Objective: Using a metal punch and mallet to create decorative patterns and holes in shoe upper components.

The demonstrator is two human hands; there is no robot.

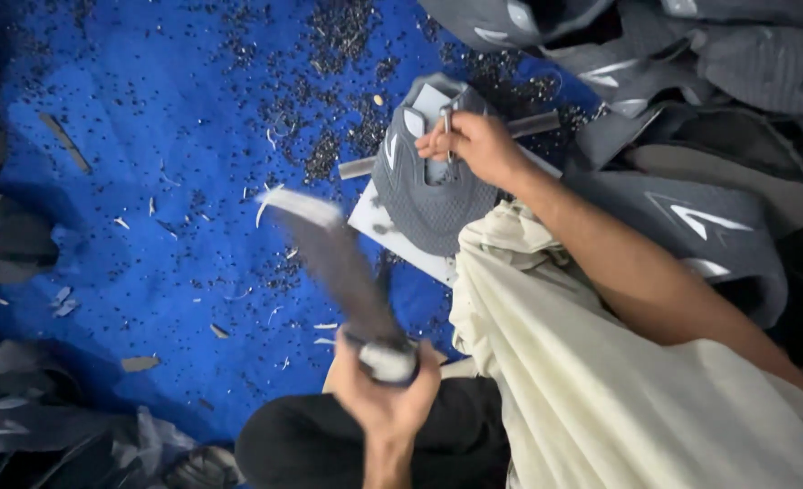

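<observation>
Right now your right hand point(474, 145) sits on a grey shoe upper point(428, 195), its fingers pinched around a small metal punch point(447, 127) that stands upright on the upper near its top edge. The upper lies flat on a white board point(392, 237), with a metal bar point(533, 124) showing behind it, all on the blue surface point(148, 181).

Your left hand point(385, 385) is low in the picture, fingers wrapped tight around the end of a long dark tool with a pale tip point(324, 240). It is blurred with motion, so you cannot tell its exact shape; it is raised over the surface and angled toward the upper, apart from the punch at this instant.

As for progress, judging only from how things lie: tiny dark specks point(338, 54) are strewn thickly across the blue surface around the board, along with pale slivers, which suggests much punching is already done. Whether this upper has its holes yet is too small to tell. A heap of similar grey uppers point(700, 217) lies to your right and more at the top, another dark heap point(48, 435) at lower left. Which pile is finished, you cannot tell.
</observation>
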